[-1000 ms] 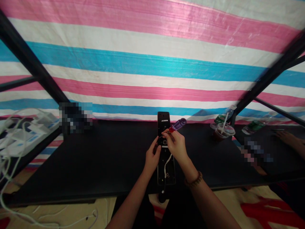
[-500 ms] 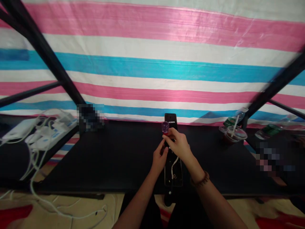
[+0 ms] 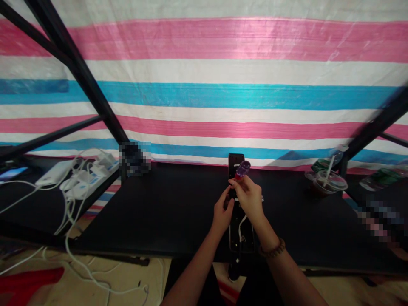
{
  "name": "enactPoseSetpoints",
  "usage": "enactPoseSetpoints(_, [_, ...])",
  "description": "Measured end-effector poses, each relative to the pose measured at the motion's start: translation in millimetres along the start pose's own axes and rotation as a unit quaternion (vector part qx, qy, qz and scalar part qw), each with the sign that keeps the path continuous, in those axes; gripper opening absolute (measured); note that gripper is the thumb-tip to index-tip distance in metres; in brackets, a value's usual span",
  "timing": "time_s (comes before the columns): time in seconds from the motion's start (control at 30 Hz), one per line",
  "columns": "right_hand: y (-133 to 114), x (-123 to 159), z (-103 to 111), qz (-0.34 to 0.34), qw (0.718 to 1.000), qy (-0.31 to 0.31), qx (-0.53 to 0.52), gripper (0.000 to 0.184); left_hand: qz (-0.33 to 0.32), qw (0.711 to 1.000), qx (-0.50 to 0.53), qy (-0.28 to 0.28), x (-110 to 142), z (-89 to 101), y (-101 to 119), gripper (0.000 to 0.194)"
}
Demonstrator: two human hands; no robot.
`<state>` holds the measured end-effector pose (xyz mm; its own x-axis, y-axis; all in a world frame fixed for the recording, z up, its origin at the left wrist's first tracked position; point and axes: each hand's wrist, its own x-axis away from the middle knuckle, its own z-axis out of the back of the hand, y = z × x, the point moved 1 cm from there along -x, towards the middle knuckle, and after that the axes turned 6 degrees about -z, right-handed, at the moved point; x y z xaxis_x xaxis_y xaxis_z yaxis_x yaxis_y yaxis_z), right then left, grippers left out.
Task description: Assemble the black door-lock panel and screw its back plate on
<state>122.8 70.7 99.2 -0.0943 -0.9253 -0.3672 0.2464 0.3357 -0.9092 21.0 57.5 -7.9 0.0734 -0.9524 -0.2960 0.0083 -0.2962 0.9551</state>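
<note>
A screwdriver (image 3: pixel 244 168) with a clear purple handle and a red collar is pinched in my right hand (image 3: pixel 250 197). Its handle leans up to the right; its shaft and tip are hidden by my fingers. Beneath both hands lies a long, narrow black device (image 3: pixel 235 159), running away from me across the table. A white cable (image 3: pixel 241 223) with a small end plug lies along its near half. My left hand (image 3: pixel 222 212) rests at the device's left edge, thumb and forefinger apart, fingertips close to my right fingers. Whether it touches the screwdriver shaft cannot be seen.
On the left, a white power strip (image 3: pixel 92 180) with plugs and trailing cables sits on another black surface. To the right are a lidded plastic cup (image 3: pixel 330 182) with a straw and plastic bottles (image 3: pixel 382 178). Black metal bars slant at both sides before a striped tarp (image 3: pixel 223 95).
The screwdriver's handle has tipped over to the right in my right hand. My view has shifted a little left, so everything appears further right.
</note>
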Motion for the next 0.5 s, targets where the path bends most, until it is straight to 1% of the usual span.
enactPoseSetpoints(0.07, [2.1,-0.3,2.8,0.004,1.000,-0.007,0.003,0.019,0.004,1.000,-0.004,0.001,0.0,0.3,1.7,0.051])
enactPoseSetpoints(0.17, [2.5,-1.1,6.4,0.025,0.999,-0.030,0.030,0.024,0.007,1.000,-0.003,-0.001,-0.1,0.7,4.0,0.052])
enactPoseSetpoints(0.27, [0.2,-0.7,7.4,0.041,0.997,-0.040,0.058,0.025,0.011,1.000,0.004,-0.002,0.2,0.6,4.8,0.051])
enactPoseSetpoints(0.5, [-3.4,0.8,7.7,0.058,0.996,-0.018,0.060,0.023,0.012,1.000,0.007,0.003,0.8,0.2,1.9,0.052])
